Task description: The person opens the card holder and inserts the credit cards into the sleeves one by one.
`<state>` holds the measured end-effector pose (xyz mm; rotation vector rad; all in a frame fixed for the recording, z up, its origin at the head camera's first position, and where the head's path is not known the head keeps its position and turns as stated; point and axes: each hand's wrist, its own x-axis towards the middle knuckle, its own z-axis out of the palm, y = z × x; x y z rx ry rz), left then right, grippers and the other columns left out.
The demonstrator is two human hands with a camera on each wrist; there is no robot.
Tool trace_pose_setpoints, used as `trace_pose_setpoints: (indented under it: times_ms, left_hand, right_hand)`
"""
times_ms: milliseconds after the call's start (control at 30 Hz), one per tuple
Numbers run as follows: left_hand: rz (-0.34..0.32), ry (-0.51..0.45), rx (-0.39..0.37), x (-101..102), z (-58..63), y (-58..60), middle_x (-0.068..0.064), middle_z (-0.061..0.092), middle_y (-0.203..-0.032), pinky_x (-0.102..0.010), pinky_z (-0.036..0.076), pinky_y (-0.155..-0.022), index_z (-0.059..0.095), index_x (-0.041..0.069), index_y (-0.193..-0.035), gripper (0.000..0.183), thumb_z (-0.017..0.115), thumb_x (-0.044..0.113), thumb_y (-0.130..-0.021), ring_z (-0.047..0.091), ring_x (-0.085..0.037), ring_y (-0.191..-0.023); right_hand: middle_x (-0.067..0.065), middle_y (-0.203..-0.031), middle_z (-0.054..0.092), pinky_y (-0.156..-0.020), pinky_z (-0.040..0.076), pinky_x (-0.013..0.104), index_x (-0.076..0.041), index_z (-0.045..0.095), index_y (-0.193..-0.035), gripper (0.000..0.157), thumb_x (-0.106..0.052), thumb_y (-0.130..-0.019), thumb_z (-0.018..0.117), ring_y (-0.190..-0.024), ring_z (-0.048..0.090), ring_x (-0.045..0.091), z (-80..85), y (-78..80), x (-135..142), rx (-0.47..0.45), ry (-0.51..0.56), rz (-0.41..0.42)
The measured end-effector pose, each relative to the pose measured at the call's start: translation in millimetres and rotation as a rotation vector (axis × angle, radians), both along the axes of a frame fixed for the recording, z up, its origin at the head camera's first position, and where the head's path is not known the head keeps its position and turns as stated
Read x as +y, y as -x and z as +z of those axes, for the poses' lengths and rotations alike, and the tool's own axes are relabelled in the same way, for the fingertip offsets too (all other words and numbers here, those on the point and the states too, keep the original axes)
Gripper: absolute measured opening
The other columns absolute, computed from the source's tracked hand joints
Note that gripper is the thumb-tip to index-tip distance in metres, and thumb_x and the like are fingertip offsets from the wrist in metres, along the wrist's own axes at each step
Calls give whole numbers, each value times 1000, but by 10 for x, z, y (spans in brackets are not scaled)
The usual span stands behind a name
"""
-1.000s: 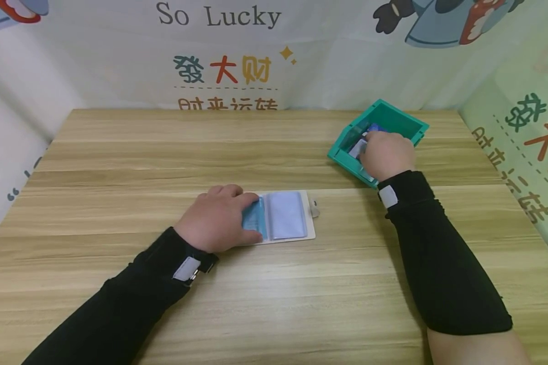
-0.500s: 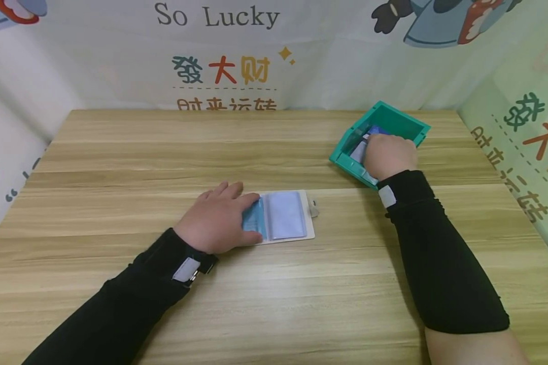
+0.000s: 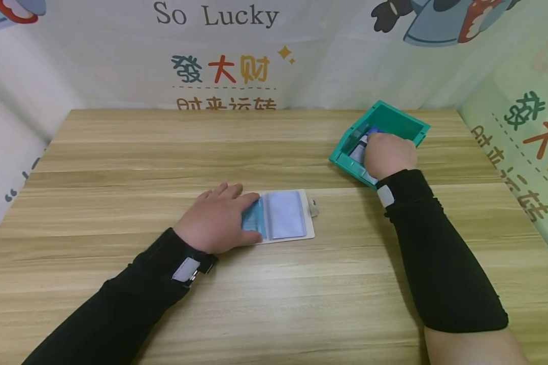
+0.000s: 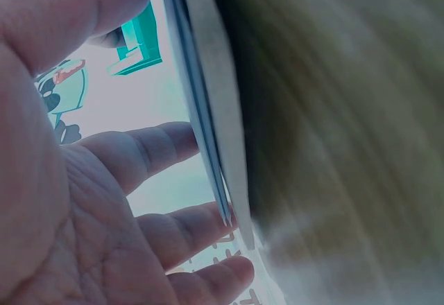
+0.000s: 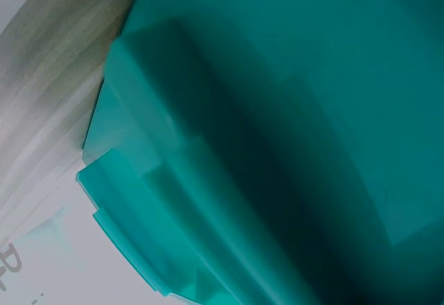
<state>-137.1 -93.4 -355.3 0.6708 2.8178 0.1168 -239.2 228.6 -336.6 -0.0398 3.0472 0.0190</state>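
While left hand (image 3: 215,221) touches booklet (image 3: 287,215), right (image 3: 389,154) occupies bin (image 3: 396,118).

Teal bin (image 3: 395,118); white-edged booklet (image 3: 280,215) with blue and pale lavender pages (image 3: 288,219); black sleeves (image 3: 447,268); tan wood-grained table (image 3: 283,299)

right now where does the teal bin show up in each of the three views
Head: teal bin right of centre, with the right hand in it.
Left wrist: bin at upper left, partly behind the left hand.
Right wrist: bin fills most of the picture.
Shared landmark: wood-grain tabletop, blurred at right in left wrist, upper left in right wrist.
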Motion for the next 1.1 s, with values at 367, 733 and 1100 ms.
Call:
trace_pose_setpoints:
  times_ms: [367, 733, 1100]
  left_hand:
    - [-3, -5, 3, 2, -1, -6, -18, 35, -144, -60, 27, -101, 41, 19, -142, 81, 63, 62, -77, 25, -40, -129]
    - [-3, -12, 7, 1, -1, -9, -18, 36, -143, -60, 27, -101, 42, 18, -141, 81, 64, 62, -77, 26, -40, -128]
    - [-3, -15, 6, 6, 7, -11, -18, 36, -143, -59, 27, -101, 42, 18, -141, 81, 64, 62, -77, 26, -40, -128]
  right_hand:
    - [22, -92, 63, -74, 45, 55, 2, 57, -113, 29, -10, -92, 41, -79, 56, 33, 0, 3, -8, -8, 15, -7]
    - [23, -93, 63, -74, 45, 55, 1, 56, -114, 29, -9, -92, 42, -79, 56, 33, -12, 5, -15, -5, 21, -2]
    - [22, -92, 63, -73, 45, 55, 1, 58, -112, 28, -9, -92, 41, -78, 56, 33, -7, 8, -12, 4, 25, 15]
